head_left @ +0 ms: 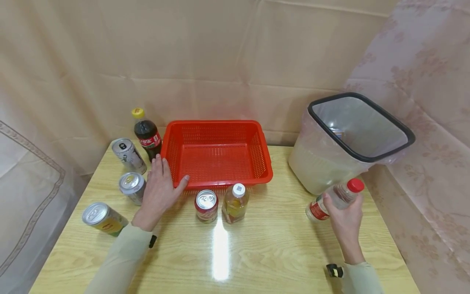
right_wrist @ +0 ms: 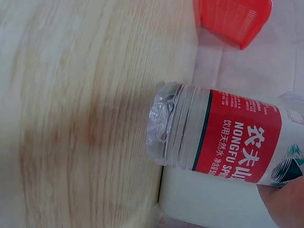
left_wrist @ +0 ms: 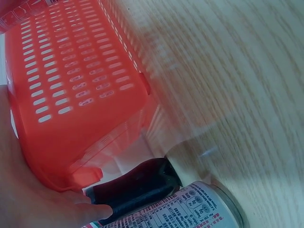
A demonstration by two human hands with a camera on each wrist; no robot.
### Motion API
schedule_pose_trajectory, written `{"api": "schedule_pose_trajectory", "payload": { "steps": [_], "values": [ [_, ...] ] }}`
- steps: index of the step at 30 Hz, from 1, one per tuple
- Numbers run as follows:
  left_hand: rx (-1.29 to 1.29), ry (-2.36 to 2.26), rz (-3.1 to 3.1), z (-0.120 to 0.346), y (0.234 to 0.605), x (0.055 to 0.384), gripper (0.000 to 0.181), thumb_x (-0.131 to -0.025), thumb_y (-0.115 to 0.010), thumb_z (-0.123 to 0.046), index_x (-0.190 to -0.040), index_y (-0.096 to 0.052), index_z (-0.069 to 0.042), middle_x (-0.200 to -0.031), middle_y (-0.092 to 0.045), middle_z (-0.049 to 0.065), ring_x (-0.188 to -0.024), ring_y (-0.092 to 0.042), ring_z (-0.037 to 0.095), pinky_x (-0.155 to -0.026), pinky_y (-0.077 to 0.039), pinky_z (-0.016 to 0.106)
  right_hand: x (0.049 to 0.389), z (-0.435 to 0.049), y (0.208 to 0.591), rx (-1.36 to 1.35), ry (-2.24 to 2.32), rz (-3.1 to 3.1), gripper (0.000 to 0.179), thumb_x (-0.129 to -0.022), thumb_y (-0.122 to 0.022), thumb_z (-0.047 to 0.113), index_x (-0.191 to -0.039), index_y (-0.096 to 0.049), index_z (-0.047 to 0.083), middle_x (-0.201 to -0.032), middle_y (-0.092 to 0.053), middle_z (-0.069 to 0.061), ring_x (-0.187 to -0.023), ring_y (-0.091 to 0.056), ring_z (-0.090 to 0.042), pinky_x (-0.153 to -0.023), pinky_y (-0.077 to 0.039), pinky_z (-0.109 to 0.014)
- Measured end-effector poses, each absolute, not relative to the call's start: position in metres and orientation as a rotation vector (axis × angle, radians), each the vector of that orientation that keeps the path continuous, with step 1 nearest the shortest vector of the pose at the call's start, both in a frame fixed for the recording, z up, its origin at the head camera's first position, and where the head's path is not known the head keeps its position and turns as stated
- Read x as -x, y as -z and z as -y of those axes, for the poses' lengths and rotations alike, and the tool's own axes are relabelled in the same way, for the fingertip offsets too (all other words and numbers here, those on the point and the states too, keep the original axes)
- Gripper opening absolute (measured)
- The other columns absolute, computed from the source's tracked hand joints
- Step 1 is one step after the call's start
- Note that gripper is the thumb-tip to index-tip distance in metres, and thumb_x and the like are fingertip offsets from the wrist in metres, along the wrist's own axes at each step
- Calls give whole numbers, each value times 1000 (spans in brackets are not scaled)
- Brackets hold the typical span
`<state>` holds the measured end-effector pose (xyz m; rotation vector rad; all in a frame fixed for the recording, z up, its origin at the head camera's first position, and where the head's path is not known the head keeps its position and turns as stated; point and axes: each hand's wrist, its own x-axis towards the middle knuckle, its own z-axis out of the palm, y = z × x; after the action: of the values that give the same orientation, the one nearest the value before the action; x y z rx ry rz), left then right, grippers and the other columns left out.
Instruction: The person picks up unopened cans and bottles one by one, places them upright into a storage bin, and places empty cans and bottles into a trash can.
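My right hand [head_left: 345, 216] grips a clear plastic water bottle [head_left: 318, 209] with a red cap and a red label. The bottle leans, its base low over the table in front of the bin; its ridged bottom faces the table in the right wrist view. My left hand [head_left: 159, 192] lies on the front left corner of a red plastic basket [head_left: 216, 183], thumb along the front rim and fingers stretched toward the cola bottle [head_left: 148, 136]. In the left wrist view, the fingertips overlap the dark cola bottle [left_wrist: 137, 187], beside a printed can [left_wrist: 190, 209].
A lined bin [head_left: 319, 159] with a black rim stands at the back right, something small inside. In front of the basket are a red can [head_left: 207, 210] and a white-capped bottle [head_left: 235, 206]. Three cans, including a yellow-green one [head_left: 110, 224], stand left of my left arm.
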<state>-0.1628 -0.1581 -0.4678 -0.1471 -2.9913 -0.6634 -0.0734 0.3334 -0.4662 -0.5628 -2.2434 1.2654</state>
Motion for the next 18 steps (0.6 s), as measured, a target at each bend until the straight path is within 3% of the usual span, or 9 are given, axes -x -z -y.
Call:
{"api": "schedule_pose_trajectory", "payload": {
  "steps": [7,18],
  "values": [
    [147,664,2988,159,468,165,101,-102,-47,-60,-158,-12,16,-168,2,33,-154,-4,52,-120,-19,67,78,-332,470,530,-1362,2157,67,-89,-79,18,-143,-39,7,-115,-53,10,-103,-52,-7,-89,-40,-25],
    [137,671,2994,159,471,165,101,-101,-49,-60,-158,-11,15,-169,1,31,-155,-3,50,-121,-18,66,71,-317,467,352,-1408,2145,66,-86,-79,2,-139,-41,9,-113,-54,8,-99,-55,-12,-85,-43,-23]
  ]
}}
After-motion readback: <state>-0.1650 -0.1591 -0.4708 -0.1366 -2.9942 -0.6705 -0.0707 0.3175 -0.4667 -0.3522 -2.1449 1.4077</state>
